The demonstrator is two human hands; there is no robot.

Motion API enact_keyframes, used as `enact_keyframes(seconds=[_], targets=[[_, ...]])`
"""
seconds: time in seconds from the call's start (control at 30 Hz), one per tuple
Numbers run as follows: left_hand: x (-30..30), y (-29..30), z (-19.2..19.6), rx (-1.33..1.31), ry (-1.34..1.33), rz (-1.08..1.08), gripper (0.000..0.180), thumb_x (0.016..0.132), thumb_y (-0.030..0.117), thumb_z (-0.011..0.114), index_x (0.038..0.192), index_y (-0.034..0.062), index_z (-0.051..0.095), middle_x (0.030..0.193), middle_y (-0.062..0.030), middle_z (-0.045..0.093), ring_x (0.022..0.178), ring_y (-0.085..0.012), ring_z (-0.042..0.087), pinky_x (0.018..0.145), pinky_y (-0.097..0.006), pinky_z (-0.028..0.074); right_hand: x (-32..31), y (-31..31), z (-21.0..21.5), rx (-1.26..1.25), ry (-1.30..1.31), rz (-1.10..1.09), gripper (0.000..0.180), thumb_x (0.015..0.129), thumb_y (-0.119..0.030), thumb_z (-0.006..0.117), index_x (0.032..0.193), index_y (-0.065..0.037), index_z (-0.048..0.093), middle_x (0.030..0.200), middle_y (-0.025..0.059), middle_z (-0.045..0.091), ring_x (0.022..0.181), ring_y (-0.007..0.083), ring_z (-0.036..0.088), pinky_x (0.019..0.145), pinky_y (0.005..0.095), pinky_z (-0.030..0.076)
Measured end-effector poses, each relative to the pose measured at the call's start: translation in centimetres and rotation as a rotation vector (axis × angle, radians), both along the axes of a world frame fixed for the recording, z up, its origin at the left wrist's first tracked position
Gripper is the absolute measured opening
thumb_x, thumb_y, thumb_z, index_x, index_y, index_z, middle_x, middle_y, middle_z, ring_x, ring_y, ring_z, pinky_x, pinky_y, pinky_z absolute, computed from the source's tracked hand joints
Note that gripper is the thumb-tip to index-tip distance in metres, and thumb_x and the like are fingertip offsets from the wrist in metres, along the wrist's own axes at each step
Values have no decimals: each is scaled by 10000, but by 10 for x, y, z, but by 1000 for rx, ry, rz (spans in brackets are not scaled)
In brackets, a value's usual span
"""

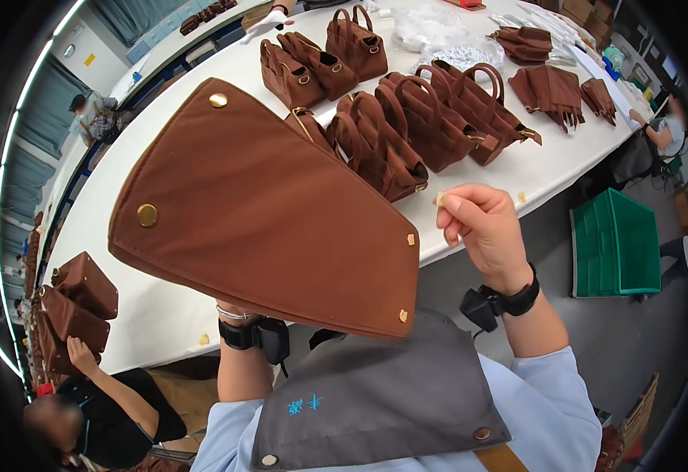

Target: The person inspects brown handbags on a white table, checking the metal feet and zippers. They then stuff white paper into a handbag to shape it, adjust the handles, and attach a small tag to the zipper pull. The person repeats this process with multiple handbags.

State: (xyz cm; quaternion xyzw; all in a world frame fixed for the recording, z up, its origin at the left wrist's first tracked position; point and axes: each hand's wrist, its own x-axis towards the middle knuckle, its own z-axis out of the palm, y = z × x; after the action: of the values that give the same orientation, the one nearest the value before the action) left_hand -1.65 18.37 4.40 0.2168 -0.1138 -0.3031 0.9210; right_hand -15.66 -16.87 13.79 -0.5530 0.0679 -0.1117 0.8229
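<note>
A brown handbag (273, 212) is held up in front of me, its base facing me. Two round gold studs (147, 215) show at its left end; at its right end, two small pale scraps (403, 316) cover spots near the corners. My left hand (235, 309) is behind the bag and supports it; its fingers are hidden. To the right of the bag, my right hand (481, 224) is raised, thumb and forefinger pinching a small pale scrap (441, 200), apart from the bag.
Several brown handbags (383, 141) stand on the white table (163, 315) beyond my bag. Clear plastic wrapping (430, 31) lies at the back. At the left, a co-worker's hand (83, 355) touches more brown bags (77, 315). A green crate (615, 244) stands on the floor at right.
</note>
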Motion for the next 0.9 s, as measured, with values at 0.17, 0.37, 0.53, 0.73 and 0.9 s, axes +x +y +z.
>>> enact_keyframes(seconds=[0.17, 0.37, 0.53, 0.73, 0.9], targets=[[16, 6, -10, -42, 35, 216, 505, 1017, 421, 446, 1320, 19, 483, 1342, -126, 548, 1164, -281, 554, 930, -426, 506, -2, 24, 3, -1072, -512, -289, 147, 751, 54, 712, 893, 30, 682, 746, 74, 640, 620, 169, 585, 531, 277, 461], [9, 2, -7, 44, 2, 319, 490, 1018, 411, 450, 1295, 10, 501, 1311, -123, 573, 1131, -285, 574, 922, -415, 512, 2, 27, -4, -1402, -660, -353, 220, 683, 64, 748, 880, 25, 659, 752, 78, 596, 625, 220, 572, 515, 320, 467], [-3, -2, -5, -98, 116, 257, 498, 1021, 426, 434, 1318, 29, 487, 1344, -116, 551, 1174, -283, 548, 966, -433, 487, -2, 23, -5, -1402, -610, -206, 226, 739, 52, 714, 954, 49, 642, 797, 95, 603, 675, 236, 586, 544, 327, 482], [-15, -18, 22, -37, -157, 189, 522, 1007, 447, 464, 1342, 47, 472, 1382, -102, 519, 1235, -270, 501, 1020, -432, 447, -12, 22, -10, -1525, -501, -176, 265, 743, 50, 686, 1000, 71, 627, 826, 109, 591, 722, 243, 586, 564, 332, 491], [-23, -17, 23, -82, -236, 78, 535, 997, 456, 485, 1348, 52, 469, 1385, -96, 517, 1241, -268, 496, 1029, -432, 442, -18, 24, 1, -1730, -456, -189, 302, 717, 20, 657, 1012, 82, 636, 822, 97, 574, 751, 235, 600, 554, 316, 506]])
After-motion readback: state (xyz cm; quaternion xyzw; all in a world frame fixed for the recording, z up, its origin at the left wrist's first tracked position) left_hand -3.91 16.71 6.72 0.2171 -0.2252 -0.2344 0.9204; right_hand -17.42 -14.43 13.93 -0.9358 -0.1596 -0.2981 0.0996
